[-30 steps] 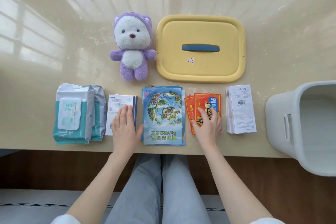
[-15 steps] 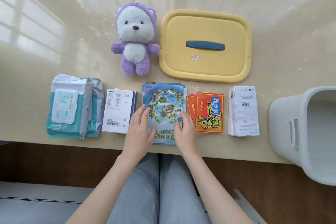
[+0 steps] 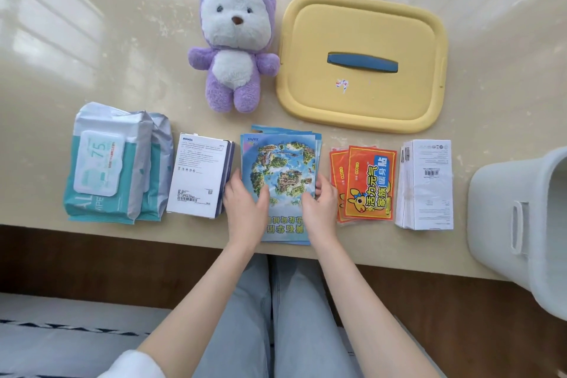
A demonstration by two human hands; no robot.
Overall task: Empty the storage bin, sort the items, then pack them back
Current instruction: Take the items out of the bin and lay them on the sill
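Both hands grip the stack of map booklets (image 3: 280, 169) by its sides — left hand (image 3: 245, 209) on the left edge, right hand (image 3: 320, 207) opposite — near the table (image 3: 122, 70) edge.

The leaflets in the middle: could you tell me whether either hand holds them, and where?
Both hands hold the leaflets: the left hand on the left edge, the right hand on the right edge, near the table's front.

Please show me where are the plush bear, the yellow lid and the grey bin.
plush bear (image 3: 230, 70): head view, on its white belly.
yellow lid (image 3: 362, 107): head view, on its flat top.
grey bin (image 3: 503, 212): head view, on its outer wall.
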